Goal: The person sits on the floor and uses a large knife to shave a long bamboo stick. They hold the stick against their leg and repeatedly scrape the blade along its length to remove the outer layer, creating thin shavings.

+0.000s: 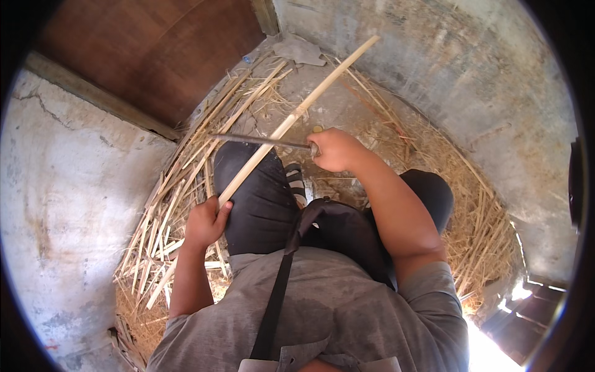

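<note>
My left hand (207,222) is closed round the near end of a long, pale bamboo strip (297,114), which slants up and away to the right over my left thigh. My right hand (338,150) grips the handle of a knife (238,139) with a long, narrow, dark blade. That blade points left and crosses the strip above my left knee. Whether its edge bites into the bamboo, I cannot tell. My fingers hide most of the knife's handle.
Split bamboo strips (162,239) lie in a loose pile on my left. Shavings (480,248) heap up along the wall (483,80) on my right. A brown wooden panel (149,56) stands at the far left. A black strap and bag (338,226) rest across my lap.
</note>
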